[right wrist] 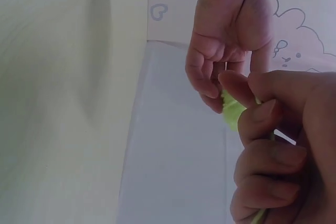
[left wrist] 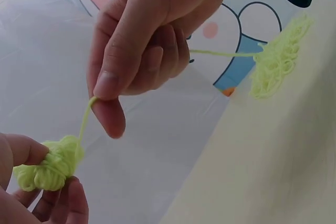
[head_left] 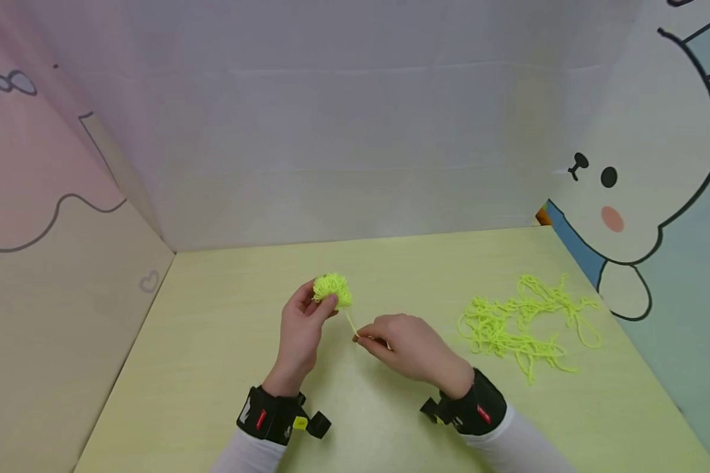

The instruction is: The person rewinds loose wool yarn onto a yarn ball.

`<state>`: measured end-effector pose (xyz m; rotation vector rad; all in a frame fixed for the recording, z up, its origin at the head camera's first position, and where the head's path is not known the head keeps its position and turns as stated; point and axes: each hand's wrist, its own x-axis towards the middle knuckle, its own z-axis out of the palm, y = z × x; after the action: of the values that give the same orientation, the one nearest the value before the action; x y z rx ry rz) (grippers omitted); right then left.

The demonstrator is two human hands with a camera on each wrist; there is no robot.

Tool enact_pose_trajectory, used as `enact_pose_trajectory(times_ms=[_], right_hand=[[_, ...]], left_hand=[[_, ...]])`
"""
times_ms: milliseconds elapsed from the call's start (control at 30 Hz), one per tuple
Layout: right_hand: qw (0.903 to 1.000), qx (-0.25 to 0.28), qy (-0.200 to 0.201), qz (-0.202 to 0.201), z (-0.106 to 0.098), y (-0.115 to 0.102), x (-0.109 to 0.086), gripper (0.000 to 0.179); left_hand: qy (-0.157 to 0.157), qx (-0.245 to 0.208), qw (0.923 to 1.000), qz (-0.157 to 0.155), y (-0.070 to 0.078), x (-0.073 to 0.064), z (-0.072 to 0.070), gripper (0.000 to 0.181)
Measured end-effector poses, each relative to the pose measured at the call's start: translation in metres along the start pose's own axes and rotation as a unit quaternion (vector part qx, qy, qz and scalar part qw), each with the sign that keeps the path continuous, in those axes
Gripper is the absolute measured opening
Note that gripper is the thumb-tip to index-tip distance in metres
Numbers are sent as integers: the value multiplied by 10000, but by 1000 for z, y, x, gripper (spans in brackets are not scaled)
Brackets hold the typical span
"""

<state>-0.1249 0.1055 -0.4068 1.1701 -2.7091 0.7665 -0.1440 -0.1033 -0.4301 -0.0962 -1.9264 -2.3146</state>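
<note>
My left hand (head_left: 302, 332) grips a small bundle of wound neon-yellow yarn (head_left: 333, 290), thumb on the near side and fingers behind. From the bundle a short taut strand (left wrist: 84, 121) runs to my right hand (head_left: 411, 345), which pinches it between thumb and index finger. In the left wrist view the strand leaves the far side of the right hand toward a loose tangle of the same yarn (left wrist: 278, 61). That loose yarn (head_left: 520, 322) lies spread on the table to the right. The right wrist view shows the bundle (right wrist: 231, 111) partly hidden behind fingers.
The pale yellow table (head_left: 213, 368) meets a whitish sheet (head_left: 355, 144) at its back edge. Panels with cartoon drawings stand at the left (head_left: 53, 315) and right (head_left: 674, 276). A black band with a small camera (head_left: 272, 417) is strapped round each wrist.
</note>
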Motion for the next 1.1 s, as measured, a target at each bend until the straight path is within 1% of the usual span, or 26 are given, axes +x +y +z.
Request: enact_pose_trajectory(times_ms=[133,233,300,433,533,600,733,867,1000,1100], right_hand=[[9996,-112,246,-72,-4,-2,-1,12],[9987,-167,458,-137,-8,-2,-2,10],[9979,-182,590,-179,-10,-2,-2,10],[9958,-219,857,-238,-13,0,-2,10],[9924,-264,1179,-231,-16,2,-1,10],[9893,-294,1411,-227,-17,4,0,9],[9830,-290,1794,-241,-21,8,3,10],[9792,-276,1997,-229,-24,11,6,11],[9776,-152,2089,-195,-25,12,9,11],[9776,29,2098,-164,-26,11,11,12]], left_hand=[[-3,150,9999,-35,-2,-1,-2,41],[-92,308,9995,-78,-4,-1,-3,42],[-186,417,9989,-99,-5,-2,-4,42],[-475,716,9963,-76,-5,-5,-5,39],[-781,906,9928,-83,-3,-7,-6,36],[-1028,921,9903,-155,-2,-9,-7,35],[-1540,809,9841,-346,1,-12,-9,34],[-2058,727,9749,-447,5,-14,-10,35],[-2573,525,9643,-334,9,-15,-11,35],[-2832,302,9584,-174,11,-17,-12,38]])
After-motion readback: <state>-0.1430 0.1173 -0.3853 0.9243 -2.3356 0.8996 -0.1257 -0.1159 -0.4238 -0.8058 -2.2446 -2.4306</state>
